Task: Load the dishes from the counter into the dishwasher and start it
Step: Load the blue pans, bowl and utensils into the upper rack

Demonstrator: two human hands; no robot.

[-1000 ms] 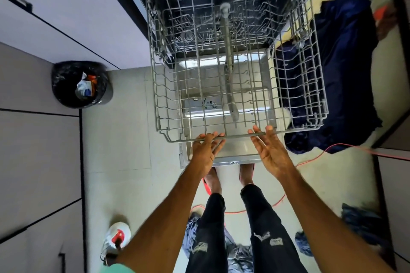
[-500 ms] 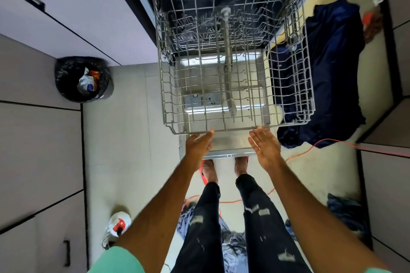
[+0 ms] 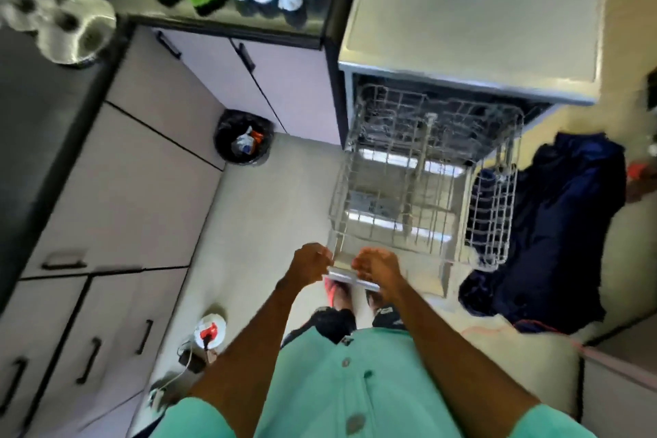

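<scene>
Head view: left hand (image 3: 311, 261) and right hand (image 3: 377, 265) were close together, fingers curled at the near rim of the pulled-out rack (image 3: 419, 188); blur hid any grip. Dishes (image 3: 81, 34) sat far left on the counter (image 3: 35, 117). Turning for them risked a shin hitting the door (image 3: 341, 276) or a foot catching the cord (image 3: 487, 331).

The left arm (image 3: 249, 341) and right arm (image 3: 448, 345) reach forward and down, bare, converging toward the wrists; the left hand (image 3: 310, 261) and right hand (image 3: 376, 268) hang close together, just apart; the fingers (image 3: 324, 254) of each curl inward; blur hides whether either grips anything.
</scene>
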